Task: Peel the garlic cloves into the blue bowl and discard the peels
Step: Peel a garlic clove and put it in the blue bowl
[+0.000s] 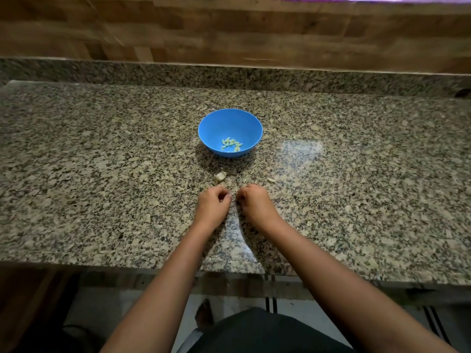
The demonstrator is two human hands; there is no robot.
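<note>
Cloves point(232, 144), already peeled, lie in the bowl point(230, 132); peels point(220, 176) sit loose on the counter point(102, 174) just before it. Left hand point(213, 201) and right hand point(252, 200) curl close together, perhaps pinching a clove; contents hidden. Peels could blend into the speckled stone and get missed. No writing visible.

Speckled granite counter point(102, 161) w/ wood-block backsplash point(229, 29); pale tile floor point(114, 309).

Both bare forearms are reaching up from the bottom corners, converging at frame centre. The left hand point(213, 202) and right hand point(253, 201) are sitting knuckles-up, fingers curling inward, nearly touching; whatever they are pinching is too small to tell.
</note>
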